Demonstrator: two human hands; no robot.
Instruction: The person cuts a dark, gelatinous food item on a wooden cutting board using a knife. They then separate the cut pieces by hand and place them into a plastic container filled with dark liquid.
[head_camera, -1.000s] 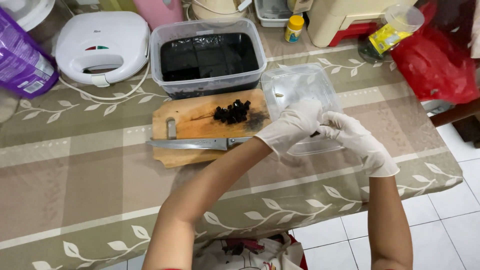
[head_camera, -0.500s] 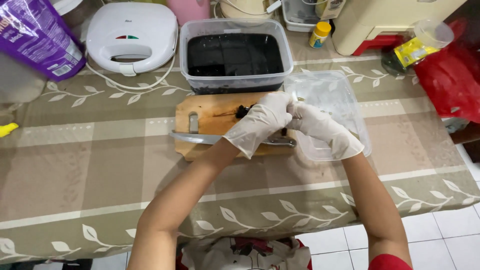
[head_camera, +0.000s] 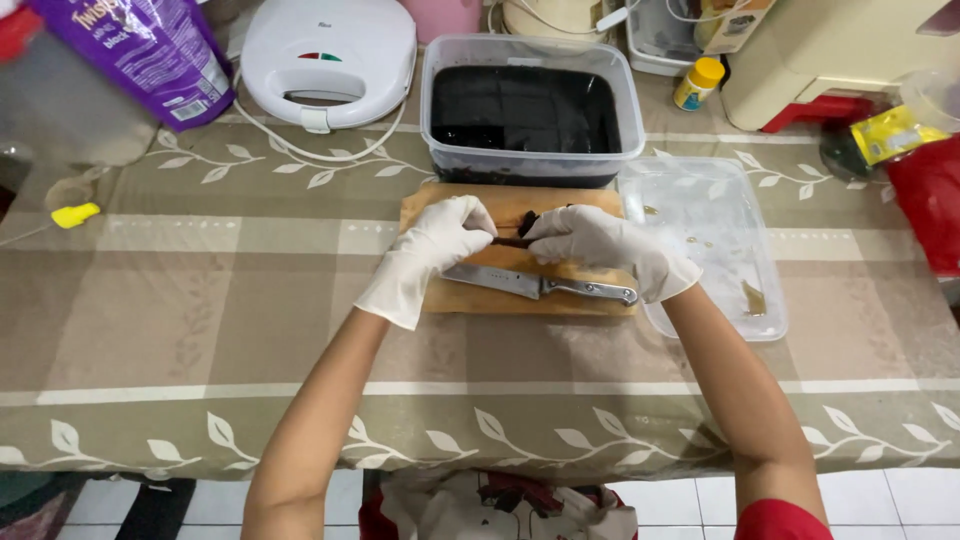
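Both hands are gloved in white and meet over the wooden cutting board. The left hand and the right hand each pinch an end of a small dark piece of jelly between fingertips, so both are closed on it; the piece is held just above the board, between the two hands, which keeps any drip on the wood. A second dark bit lies on the board just beyond the fingertips. The knife lies flat on the board directly beneath the hands, blade toward the left hand and handle under the right wrist, free of either hand yet within easy reach. The clear tub of dark jelly stands just beyond the board, close to both hands. The clear lid lies upturned just outside the right hand, wet with a few drops. The white sandwich maker sits well beyond the left hand, clear of the work.
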